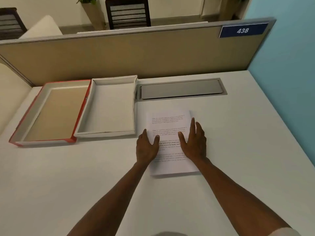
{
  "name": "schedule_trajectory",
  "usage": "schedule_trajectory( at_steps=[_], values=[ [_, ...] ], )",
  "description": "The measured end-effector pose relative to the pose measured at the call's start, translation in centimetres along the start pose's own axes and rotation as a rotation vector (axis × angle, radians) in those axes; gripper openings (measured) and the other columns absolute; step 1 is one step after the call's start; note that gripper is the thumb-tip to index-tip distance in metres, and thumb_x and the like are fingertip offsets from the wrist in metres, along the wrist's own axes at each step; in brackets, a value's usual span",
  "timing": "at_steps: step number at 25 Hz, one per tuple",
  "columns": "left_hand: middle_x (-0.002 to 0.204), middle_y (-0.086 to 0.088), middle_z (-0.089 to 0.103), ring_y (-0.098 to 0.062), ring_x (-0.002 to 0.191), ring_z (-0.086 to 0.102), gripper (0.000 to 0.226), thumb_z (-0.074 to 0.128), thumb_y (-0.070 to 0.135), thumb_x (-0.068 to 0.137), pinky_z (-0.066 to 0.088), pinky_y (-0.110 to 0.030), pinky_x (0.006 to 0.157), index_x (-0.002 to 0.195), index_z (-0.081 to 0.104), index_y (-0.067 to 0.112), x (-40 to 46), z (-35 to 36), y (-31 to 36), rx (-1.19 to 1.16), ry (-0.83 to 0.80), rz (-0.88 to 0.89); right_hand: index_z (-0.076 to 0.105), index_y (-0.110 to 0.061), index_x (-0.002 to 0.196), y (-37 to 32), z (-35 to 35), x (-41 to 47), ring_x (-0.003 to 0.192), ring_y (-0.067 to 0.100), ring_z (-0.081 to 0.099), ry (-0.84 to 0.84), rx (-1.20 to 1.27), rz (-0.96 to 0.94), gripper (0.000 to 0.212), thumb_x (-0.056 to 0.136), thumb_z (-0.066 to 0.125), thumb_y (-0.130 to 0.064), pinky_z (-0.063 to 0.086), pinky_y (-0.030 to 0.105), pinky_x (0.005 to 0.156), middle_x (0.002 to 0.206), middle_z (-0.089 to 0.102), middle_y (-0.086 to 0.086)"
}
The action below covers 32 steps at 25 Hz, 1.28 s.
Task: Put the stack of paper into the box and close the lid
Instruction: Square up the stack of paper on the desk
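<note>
White box [109,108] and red lid [51,113], both empty

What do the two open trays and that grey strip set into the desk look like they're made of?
The red-edged tray with the tan floor and the white tray beside it both look like matte cardboard: thin folded walls, dull surfaces. The grey rectangular strip sunk into the white desk looks like brushed metal or painted plastic; its smooth, even sheen leaves that open.

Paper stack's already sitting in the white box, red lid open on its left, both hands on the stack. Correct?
Not quite. The head view shows the paper stack lying on the desk, right of the empty white box. The rest holds: red lid open on its left, left hand and right hand on the stack.
</note>
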<state>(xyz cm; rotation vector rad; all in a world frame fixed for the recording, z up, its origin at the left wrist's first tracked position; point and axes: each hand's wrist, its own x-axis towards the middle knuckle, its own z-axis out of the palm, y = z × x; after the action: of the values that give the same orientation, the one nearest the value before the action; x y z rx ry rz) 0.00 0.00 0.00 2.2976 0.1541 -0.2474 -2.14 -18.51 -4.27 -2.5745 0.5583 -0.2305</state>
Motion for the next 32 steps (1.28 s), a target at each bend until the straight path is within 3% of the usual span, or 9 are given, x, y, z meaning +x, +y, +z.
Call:
schedule_trajectory(
  at_steps=[8,13,15,18,20,23,26,29,32],
  values=[
    [0.16,-0.009,0.039,-0.033,0.144,0.044,0.086,0.069,0.041,0.092,0.039,-0.048,0.115,0.159,0.021,0.017,2.2,0.5,1.4,-0.452,-0.024,-0.351,0.014,-0.017,0.157,0.5,1.3,-0.1,0.14,0.036,0.04,-0.068,-0.127,-0.042,0.084,0.093,0.034,-0.067,0.031,0.054,0.114,0.158,0.034,0.016],
    [0.156,-0.01,0.042,-0.034,0.138,0.046,0.083,0.07,0.038,0.089,0.045,-0.042,0.103,0.155,0.028,0.011,4.1,0.5,2.1,-0.47,0.021,-0.501,0.015,-0.017,0.157,0.8,1.4,0.0,0.141,0.036,0.039,-0.077,-0.127,-0.042,0.085,0.092,0.03,-0.069,0.031,0.053,0.115,0.159,0.033,0.015],
    [0.141,-0.012,0.051,-0.032,0.12,0.054,0.07,0.07,0.036,0.088,0.044,-0.037,0.085,0.145,0.04,0.008,4.9,0.5,2.2,-0.463,0.012,-0.542,0.016,-0.016,0.157,0.8,1.4,0.0,0.142,0.035,0.038,-0.078,-0.133,-0.042,0.084,0.092,0.031,-0.068,0.03,0.053,0.115,0.16,0.032,0.015],
    [0.101,-0.008,0.06,-0.023,0.09,0.054,0.037,0.071,0.034,0.087,0.043,-0.034,0.063,0.106,0.058,0.004,5.9,0.3,2.1,-0.486,-0.012,-0.521,0.018,-0.015,0.157,0.9,1.4,0.0,0.142,0.035,0.038,-0.075,-0.144,-0.052,0.084,0.093,0.033,-0.067,0.031,0.052,0.115,0.159,0.032,0.015],
    [0.095,-0.007,0.062,-0.027,0.095,0.058,0.035,0.073,0.033,0.086,0.05,-0.035,0.074,0.102,0.06,0.005,6.5,-0.2,2.2,-0.483,-0.042,-0.521,0.019,-0.013,0.157,0.9,1.3,0.0,0.142,0.035,0.038,-0.073,-0.143,-0.059,0.084,0.093,0.032,-0.066,0.031,0.052,0.115,0.159,0.033,0.015],
    [0.117,-0.013,0.064,-0.034,0.112,0.062,0.051,0.074,0.035,0.085,0.054,-0.047,0.099,0.122,0.058,0.004,7.1,-0.8,2.1,-0.472,-0.089,-0.559,0.019,-0.013,0.157,0.9,1.2,0.0,0.142,0.035,0.037,-0.076,-0.142,-0.064,0.084,0.093,0.033,-0.066,0.03,0.052,0.116,0.16,0.032,0.015],
    [0.104,-0.009,0.066,-0.031,0.104,0.062,0.043,0.074,0.036,0.084,0.053,-0.04,0.085,0.11,0.063,0.004,7.0,-0.4,2.1,-0.374,-0.081,-0.482,0.019,-0.013,0.157,0.8,1.2,0.0,0.142,0.035,0.038,-0.065,-0.145,-0.071,0.085,0.093,0.032,-0.067,0.03,0.052,0.115,0.159,0.033,0.015],
    [0.106,-0.008,0.07,-0.031,0.104,0.065,0.036,0.073,0.033,0.084,0.056,-0.043,0.088,0.107,0.066,0.006,6.2,0.3,2.0,-0.302,-0.045,-0.407,0.019,-0.013,0.157,0.9,1.3,0.0,0.141,0.035,0.039,-0.064,-0.141,-0.068,0.086,0.092,0.031,-0.068,0.031,0.053,0.115,0.159,0.034,0.015],
    [0.11,-0.004,0.07,-0.028,0.099,0.065,0.029,0.071,0.03,0.087,0.053,-0.039,0.08,0.11,0.064,0.013,5.7,0.3,2.0,-0.36,-0.055,-0.391,0.019,-0.013,0.156,1.0,1.5,0.2,0.14,0.035,0.04,-0.059,-0.139,-0.064,0.086,0.091,0.031,-0.069,0.032,0.053,0.114,0.158,0.035,0.015]
  ],
)
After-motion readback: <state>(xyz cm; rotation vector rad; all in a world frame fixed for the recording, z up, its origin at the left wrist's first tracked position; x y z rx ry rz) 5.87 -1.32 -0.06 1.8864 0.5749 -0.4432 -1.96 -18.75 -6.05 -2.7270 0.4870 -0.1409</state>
